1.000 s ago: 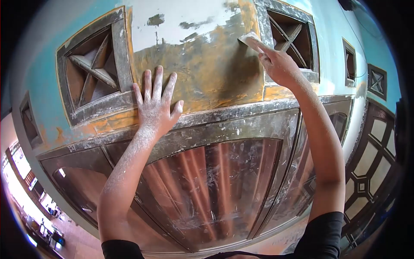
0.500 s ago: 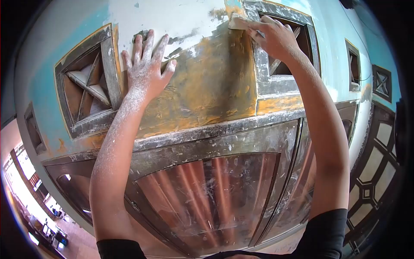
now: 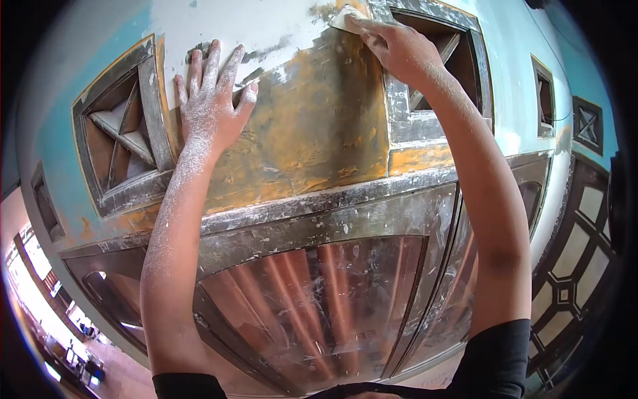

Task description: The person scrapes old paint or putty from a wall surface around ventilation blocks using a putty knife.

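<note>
My left hand [image 3: 211, 100], dusted with white powder, lies with spread fingers against the wall [image 3: 299, 126], over the border between white coating and bare ochre-brown surface. Higher up and to the right, my right hand [image 3: 402, 53] is closed around a flat, pale scraper [image 3: 345, 20]. The scraper's wide end rests on the wall at the upper edge of the brown patch, beside the right window frame. My fingers hide the rest of the tool. White dust also coats my left forearm.
Worn wooden vent windows with crossed bars, a left one [image 3: 119, 130] and a right one [image 3: 468, 73], flank the patch. Below runs a paint-spotted wooden ledge [image 3: 319, 201] above glazed door panels [image 3: 312, 299]. A dark lattice door [image 3: 565, 292] stands at the right.
My right hand and the scraper have moved slightly left and up along the patch's upper edge. The whole view has shifted a little; my left hand stays flat on the wall.
</note>
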